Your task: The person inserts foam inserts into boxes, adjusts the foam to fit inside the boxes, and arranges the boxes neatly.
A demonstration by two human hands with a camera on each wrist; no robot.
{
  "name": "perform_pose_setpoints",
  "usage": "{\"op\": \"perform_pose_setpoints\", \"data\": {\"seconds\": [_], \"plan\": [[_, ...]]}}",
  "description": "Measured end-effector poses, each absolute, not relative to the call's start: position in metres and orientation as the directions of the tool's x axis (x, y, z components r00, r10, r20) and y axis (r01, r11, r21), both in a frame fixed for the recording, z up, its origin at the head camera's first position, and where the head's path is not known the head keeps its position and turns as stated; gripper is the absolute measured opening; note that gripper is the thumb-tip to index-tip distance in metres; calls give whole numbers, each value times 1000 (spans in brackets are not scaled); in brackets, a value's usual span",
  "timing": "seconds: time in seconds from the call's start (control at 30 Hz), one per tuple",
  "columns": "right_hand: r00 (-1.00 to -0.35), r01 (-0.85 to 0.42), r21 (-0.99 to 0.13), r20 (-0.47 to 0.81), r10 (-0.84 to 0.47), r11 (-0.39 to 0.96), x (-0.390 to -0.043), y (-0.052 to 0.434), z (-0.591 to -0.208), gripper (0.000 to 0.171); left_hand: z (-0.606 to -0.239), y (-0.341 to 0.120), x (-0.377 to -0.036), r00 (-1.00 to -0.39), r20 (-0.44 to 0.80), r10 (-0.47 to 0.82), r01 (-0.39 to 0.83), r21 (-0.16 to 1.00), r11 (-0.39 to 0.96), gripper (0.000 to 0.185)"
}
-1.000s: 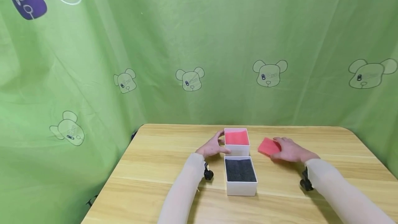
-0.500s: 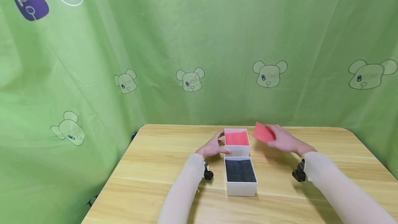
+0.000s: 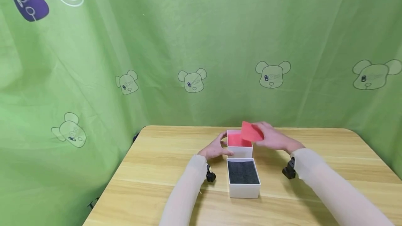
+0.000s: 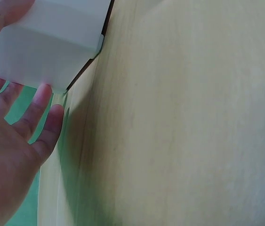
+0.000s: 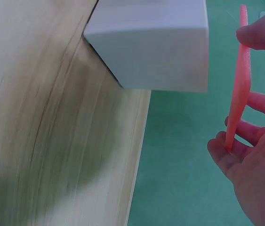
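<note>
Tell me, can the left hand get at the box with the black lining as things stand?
Probably yes. The left hand rests against the side of the red-lined box, and the black-lined box sits just in front of it with bare table between. The right hand, holding the red sheet, is off to the other side.

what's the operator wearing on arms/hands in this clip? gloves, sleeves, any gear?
No gloves: the left hand and right hand are bare. Both forearms wear thin, snug, pale cream sleeves ending at the wrists. A small black device sits under the left wrist and another under the right, each at the sleeve end. No cables or markings visible.
</note>
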State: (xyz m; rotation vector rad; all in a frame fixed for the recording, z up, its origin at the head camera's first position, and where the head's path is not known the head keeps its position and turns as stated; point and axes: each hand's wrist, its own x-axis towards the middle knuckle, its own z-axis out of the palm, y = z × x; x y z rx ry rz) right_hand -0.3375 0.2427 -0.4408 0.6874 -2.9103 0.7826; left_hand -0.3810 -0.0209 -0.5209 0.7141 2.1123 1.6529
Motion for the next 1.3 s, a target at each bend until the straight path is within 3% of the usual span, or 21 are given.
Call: {"op": "perform_pose_setpoints", "data": {"seconds": [0.77, 1.3], "plan": [[-869, -479, -420, 102, -485, 771, -346, 210, -446, 80, -517, -21, -378, -803, 10, 596, 153, 970, 190, 97], [-847, -491, -467, 60, -528, 736, -350, 201, -442, 79, -520, -22, -380, -801, 15, 598, 170, 964, 203, 98]]}}
